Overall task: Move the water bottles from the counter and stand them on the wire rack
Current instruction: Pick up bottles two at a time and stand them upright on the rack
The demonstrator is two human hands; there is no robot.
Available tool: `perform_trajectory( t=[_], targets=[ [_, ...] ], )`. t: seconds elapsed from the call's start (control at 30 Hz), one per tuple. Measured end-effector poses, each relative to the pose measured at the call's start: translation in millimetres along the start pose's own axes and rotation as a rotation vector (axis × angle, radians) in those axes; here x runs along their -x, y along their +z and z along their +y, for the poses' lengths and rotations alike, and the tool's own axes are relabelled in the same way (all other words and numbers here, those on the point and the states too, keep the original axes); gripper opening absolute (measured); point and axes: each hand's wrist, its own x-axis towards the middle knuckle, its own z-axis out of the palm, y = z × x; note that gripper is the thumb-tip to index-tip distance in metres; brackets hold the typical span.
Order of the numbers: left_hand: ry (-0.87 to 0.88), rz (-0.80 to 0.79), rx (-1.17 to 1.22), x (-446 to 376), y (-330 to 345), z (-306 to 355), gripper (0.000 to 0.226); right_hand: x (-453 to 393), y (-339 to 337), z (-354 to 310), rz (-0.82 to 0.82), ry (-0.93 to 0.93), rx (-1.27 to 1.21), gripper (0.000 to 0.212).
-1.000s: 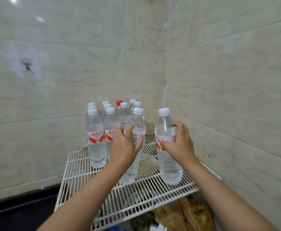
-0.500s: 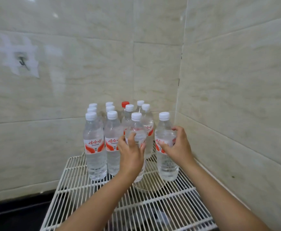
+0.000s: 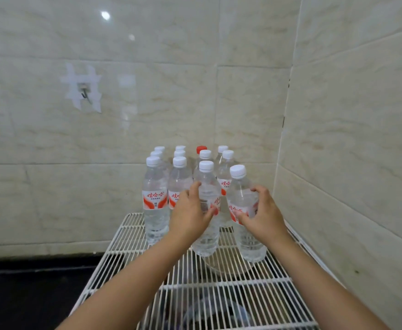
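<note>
A white wire rack [image 3: 128, 248] fills the corner of two tiled walls. Several clear water bottles with white caps and red-and-white labels stand on it in rows, one bottle at the back with a red cap [image 3: 201, 149]. My left hand [image 3: 190, 214] wraps around a front bottle [image 3: 206, 236] that stands on the rack. My right hand [image 3: 263, 214] grips the bottle beside it [image 3: 251, 244], the front right one, which leans slightly left. Both bottles rest with their bases on the wires.
Tiled walls close in behind and on the right. A taped hook [image 3: 84, 90] hangs on the back wall. A dark counter [image 3: 28, 294] lies left of the rack. Dim objects show through the wires below.
Both hands have pushed their bottles farther back, closer to the rows at the rear. The view has drawn nearer to the rack and tilted up.
</note>
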Motion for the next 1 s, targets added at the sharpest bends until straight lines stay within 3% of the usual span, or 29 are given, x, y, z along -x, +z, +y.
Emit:
perform_trajectory(
  t=[0.2,0.4,0.53,0.67,0.8,0.87,1.0],
  targets=[
    [0.047,0.034,-0.096,-6,-25,2,0.050,-12,-14,14,-0.005,0.139,-0.131,0.066],
    [0.068,0.079,-0.031,-21,-39,13,0.051,-8,-20,17,-0.053,0.179,-0.124,0.073],
    [0.082,0.064,-0.064,-38,-45,26,0.057,-8,-31,9,-0.027,0.117,0.043,0.080],
    [0.086,-0.001,-0.196,-57,-46,43,0.052,-33,-52,-18,0.098,0.072,0.107,0.072],
    [0.095,-0.083,-0.411,-66,-49,55,0.034,-62,-60,-34,-0.104,0.075,0.451,0.039],
    [0.080,-0.105,-0.425,-69,-50,57,0.033,-69,-60,-38,-0.178,0.130,0.481,0.033],
    [0.073,-0.134,-0.393,-76,-54,58,0.025,-76,-60,-41,-0.129,0.154,0.480,0.031]
  ],
)
